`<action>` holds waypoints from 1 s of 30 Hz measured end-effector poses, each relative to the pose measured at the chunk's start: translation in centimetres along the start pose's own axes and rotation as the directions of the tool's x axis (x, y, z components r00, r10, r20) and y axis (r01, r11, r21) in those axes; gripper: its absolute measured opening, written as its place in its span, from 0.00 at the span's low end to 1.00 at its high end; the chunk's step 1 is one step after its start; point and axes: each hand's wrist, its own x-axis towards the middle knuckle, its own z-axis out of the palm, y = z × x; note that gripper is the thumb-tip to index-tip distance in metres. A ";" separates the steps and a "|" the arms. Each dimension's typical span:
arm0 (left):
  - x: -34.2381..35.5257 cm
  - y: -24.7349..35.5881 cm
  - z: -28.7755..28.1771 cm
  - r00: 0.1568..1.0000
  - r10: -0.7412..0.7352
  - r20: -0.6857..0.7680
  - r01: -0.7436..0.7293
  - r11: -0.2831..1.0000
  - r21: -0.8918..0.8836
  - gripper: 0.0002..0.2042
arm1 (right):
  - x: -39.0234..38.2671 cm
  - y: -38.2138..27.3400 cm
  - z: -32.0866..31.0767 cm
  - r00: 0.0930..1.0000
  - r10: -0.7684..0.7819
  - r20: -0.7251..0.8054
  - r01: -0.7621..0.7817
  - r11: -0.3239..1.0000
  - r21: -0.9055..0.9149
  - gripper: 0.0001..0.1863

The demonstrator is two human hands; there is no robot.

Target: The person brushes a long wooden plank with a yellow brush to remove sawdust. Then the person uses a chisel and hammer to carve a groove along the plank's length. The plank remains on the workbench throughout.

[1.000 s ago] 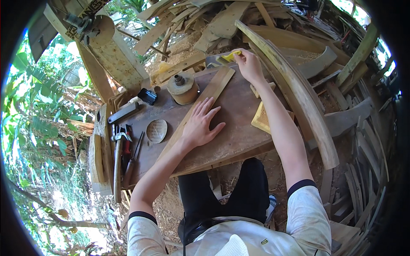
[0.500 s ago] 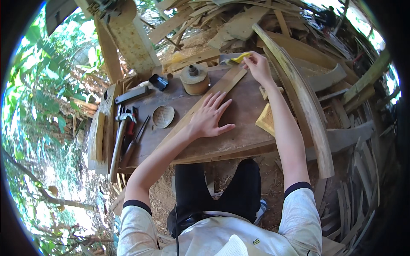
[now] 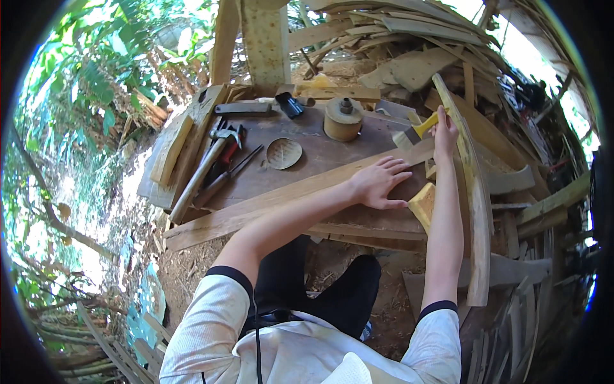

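Observation:
A long pale wooden plank [image 3: 268,201] lies slantwise over the workbench [image 3: 320,150], its near left end jutting past the front edge. My left hand [image 3: 384,182] rests on the plank towards its right end, palm down, fingers stretched out. In my right hand [image 3: 444,136] is a yellow-handled paintbrush [image 3: 422,128], gripped by the handle. Its pale, flat bristle end points left and down, at the far right end of the plank. Whether the bristles touch the wood I cannot tell. Beside my right forearm sits a small yellowish wooden block [image 3: 423,205].
On the bench's left lie a hammer [image 3: 203,168], a thin pointed tool with a wooden handle [image 3: 217,185] and a grey bar-shaped tool [image 3: 243,109]. A round dish [image 3: 283,153] and a round container [image 3: 343,120] stand mid-bench. A thick curved pole [image 3: 478,211] flanks my right arm.
My view has swung, so the bench appears shifted. The plank lies at a flatter slant, its near end past the bench's edge. My right hand has turned the paintbrush bristle-end towards the plank.

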 end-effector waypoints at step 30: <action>-24.7 4.8 -18.3 0.689 -0.651 -0.317 0.716 0.547 0.433 0.21 | 0.6 4.2 -0.9 0.931 0.065 0.358 0.255 0.586 -0.769 0.26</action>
